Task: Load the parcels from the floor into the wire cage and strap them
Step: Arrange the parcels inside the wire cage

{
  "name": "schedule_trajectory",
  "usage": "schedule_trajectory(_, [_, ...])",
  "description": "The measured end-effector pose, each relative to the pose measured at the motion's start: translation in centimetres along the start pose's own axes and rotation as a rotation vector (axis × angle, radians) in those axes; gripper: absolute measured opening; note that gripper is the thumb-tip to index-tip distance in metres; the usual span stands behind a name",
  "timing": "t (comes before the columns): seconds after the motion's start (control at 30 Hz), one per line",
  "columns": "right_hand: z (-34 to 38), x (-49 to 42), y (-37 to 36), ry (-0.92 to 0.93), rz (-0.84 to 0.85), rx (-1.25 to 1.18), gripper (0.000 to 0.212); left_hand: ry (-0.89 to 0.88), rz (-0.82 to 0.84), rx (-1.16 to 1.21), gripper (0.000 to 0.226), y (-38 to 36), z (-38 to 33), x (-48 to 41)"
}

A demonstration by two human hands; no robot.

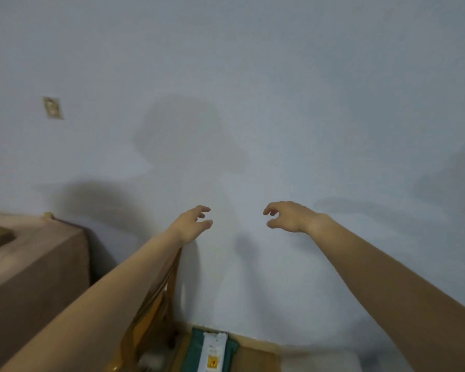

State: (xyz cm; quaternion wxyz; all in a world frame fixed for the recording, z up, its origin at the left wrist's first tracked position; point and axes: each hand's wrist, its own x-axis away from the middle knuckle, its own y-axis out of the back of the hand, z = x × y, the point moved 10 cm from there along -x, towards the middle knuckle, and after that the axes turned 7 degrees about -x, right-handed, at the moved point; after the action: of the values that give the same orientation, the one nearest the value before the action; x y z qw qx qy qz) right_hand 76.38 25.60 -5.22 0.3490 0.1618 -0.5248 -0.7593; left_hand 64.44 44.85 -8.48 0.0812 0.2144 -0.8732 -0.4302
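Observation:
Both arms reach forward toward a pale wall. My left hand (192, 222) is in the air with fingers loosely curled, holding nothing. My right hand (286, 216) is level with it, a little apart, fingers also loosely curled and empty. At the bottom edge lies a brown cardboard parcel (255, 355) with a green band and a white label (214, 353) bearing a yellow sticker. No wire cage or strap is in view.
A table under a brown cloth (32, 267) stands at the left against the wall. A wooden chair (156, 299) sits beside it, partly under my left forearm. A small plate (53, 107) is fixed on the wall at upper left.

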Motion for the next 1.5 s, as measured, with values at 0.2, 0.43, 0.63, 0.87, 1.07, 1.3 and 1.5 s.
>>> schedule_trajectory(0.2, [-1.8, -10.2, -6.9, -0.043, 0.055, -0.119, 0.042, 0.073, 0.125, 0.019, 0.044, -7.1, 6.8, -8.2])
schedule_trajectory(0.43, [-8.1, -17.5, -22.5, -0.249, 0.199, -0.285, 0.04, 0.191, 0.366, 0.02, 0.044, -21.3, 16.3, -13.3])
schedule_trajectory(0.63, [-15.4, -17.4, -41.9, -0.406, 0.345, -0.43, 0.037, 0.449, 0.571, 0.04, 0.044, -35.5, 29.6, -10.0])
schedule_trajectory(0.87, [-23.7, -16.1, -68.5, -0.742, 0.386, -0.703, 0.029, 0.653, 0.544, 0.099, 0.02, -53.8, 47.0, -7.0])
schedule_trajectory(1.07, [-29.7, -19.9, -87.8, -0.899, 0.288, -0.925, 0.035, 0.719, 0.481, 0.165, 0.056, -70.0, 60.5, -4.6])
schedule_trajectory(1.3, [-34.3, -28.5, -98.5, -0.885, 0.162, -1.09, 0.054, 0.875, 0.196, 0.314, 0.05, -76.9, 71.1, -10.4])
schedule_trajectory(1.5, [-34.3, -27.6, -102.9, -1.014, 0.19, -1.291, 0.106, 1.127, 0.334, 0.541, 0.114, -80.3, 74.8, -8.5])
